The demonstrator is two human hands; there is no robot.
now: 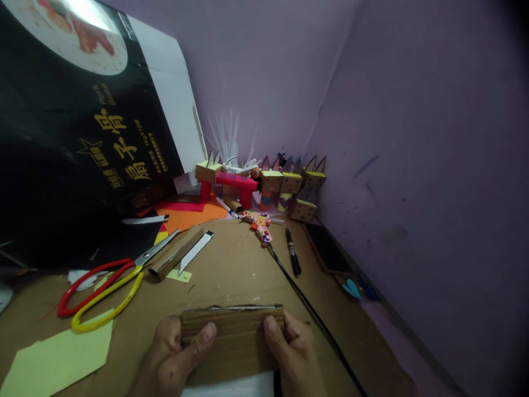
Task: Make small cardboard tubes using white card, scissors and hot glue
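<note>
Both my hands grip a brown corrugated cardboard piece [235, 331] low in the middle of the view. My left hand [173, 353] wraps its left end, thumb pressed on top. My right hand [291, 347] wraps the right end, thumb on top too. The piece lies over a cardboard work surface [231, 270], with a white sheet [231, 386] showing under its near edge.
Red and yellow handled scissors [103, 286] lie to the left, next to a cardboard roll [176, 256], a blade strip [196, 251] and pale green paper [58, 358]. A black marker [292, 253], a black cable [314, 320], a phone [328, 248] and small cardboard box figures [289, 184] sit ahead by the purple wall. A black printed box [82, 132] leans at left.
</note>
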